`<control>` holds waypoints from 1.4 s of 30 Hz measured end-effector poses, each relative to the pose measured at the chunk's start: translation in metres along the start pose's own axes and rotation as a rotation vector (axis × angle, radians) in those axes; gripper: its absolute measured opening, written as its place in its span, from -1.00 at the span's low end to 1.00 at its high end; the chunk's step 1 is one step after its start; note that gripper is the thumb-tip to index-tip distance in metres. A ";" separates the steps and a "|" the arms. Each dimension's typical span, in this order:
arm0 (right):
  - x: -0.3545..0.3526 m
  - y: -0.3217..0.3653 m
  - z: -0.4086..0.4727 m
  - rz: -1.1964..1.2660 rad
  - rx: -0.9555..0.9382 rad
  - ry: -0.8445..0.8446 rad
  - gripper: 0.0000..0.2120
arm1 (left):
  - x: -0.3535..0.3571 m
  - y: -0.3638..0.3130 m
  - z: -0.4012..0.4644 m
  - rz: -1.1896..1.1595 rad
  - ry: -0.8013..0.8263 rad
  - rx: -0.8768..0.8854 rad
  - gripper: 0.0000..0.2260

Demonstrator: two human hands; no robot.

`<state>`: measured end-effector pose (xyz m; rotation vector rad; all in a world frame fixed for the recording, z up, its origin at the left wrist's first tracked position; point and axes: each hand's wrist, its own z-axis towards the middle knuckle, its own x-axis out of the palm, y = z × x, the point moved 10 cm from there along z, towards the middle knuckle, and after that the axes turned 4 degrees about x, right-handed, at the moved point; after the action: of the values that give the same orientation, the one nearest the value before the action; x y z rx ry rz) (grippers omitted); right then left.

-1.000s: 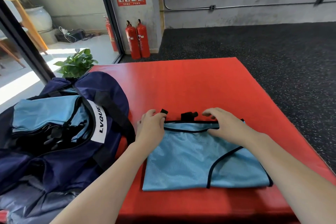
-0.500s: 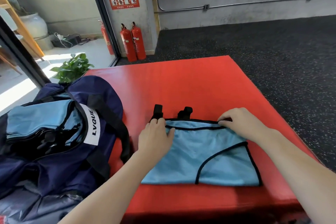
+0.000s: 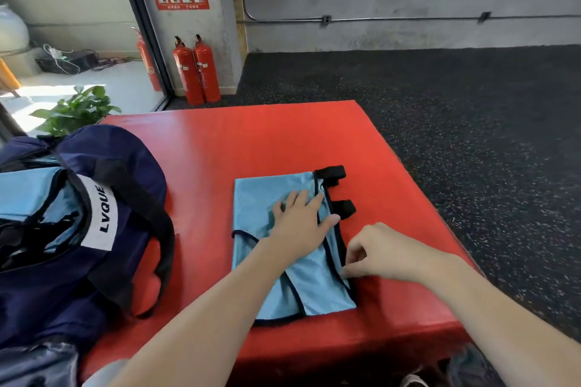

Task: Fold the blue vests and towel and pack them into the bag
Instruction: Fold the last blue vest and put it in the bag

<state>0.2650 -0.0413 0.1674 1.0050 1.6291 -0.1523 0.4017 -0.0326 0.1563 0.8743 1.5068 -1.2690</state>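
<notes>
While the left hand lies flat, fingers spread, on it, one folded blue vest rests on the red mat, toward the mat's near right part; right hand, fingers curled, pinches the vest's right black-trimmed edge; two black strap tabs jut from its far right corner; one navy bag, open, at the mat's left edge, light blue fabric visible inside, item count indeterminate; two red extinguishers by the pillar, a third behind glass; one potted plant; bare mat beyond the vest, and between vest and bag.
</notes>
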 end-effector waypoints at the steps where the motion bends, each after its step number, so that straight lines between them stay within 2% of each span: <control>1: 0.000 -0.003 -0.004 -0.015 -0.003 -0.021 -0.70 | 0.002 -0.005 -0.001 0.004 0.007 0.015 -0.37; 8: -0.017 0.002 -0.030 -0.029 -0.097 -0.244 -0.76 | -0.015 0.007 -0.046 -0.012 0.006 0.045 -0.40; 10: -0.015 0.010 -0.038 -0.012 -0.149 -0.283 -0.70 | -0.024 0.019 -0.068 -0.013 -0.006 0.044 -0.43; 14: 0.007 0.025 -0.052 -0.018 -0.206 -0.245 -0.54 | -0.035 0.044 -0.120 0.035 -0.065 0.049 -0.48; 19: 0.035 0.038 -0.066 -0.037 -0.230 -0.217 -0.31 | -0.017 0.061 -0.182 -0.082 -0.021 0.065 -0.26; 22: 0.050 0.039 -0.071 -0.053 -0.250 -0.201 -0.26 | -0.015 0.051 -0.207 -0.143 -0.009 0.136 -0.31; 25: 0.056 0.037 -0.082 -0.020 -0.262 -0.207 -0.34 | -0.011 0.047 -0.220 -0.155 -0.025 0.190 -0.51; 30: 0.063 0.030 -0.098 0.013 -0.302 -0.249 -0.63 | -0.016 0.048 -0.235 -0.237 -0.127 0.226 -0.82; 32: 0.063 0.027 -0.103 0.024 -0.307 -0.286 -0.67 | -0.024 0.044 -0.240 -0.267 -0.171 0.223 -0.92; 38: 0.048 0.037 -0.122 0.115 -0.298 -0.352 -0.91 | -0.048 0.047 -0.248 -0.369 -0.283 0.106 -0.93; 42: 0.023 0.038 -0.134 0.318 -0.228 -0.433 -0.82 | -0.063 0.051 -0.248 -0.523 -0.355 0.068 -0.98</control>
<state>0.1921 0.0720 0.2079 0.9616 1.0538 0.0308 0.4151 0.2238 0.2050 0.2681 1.4518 -1.7537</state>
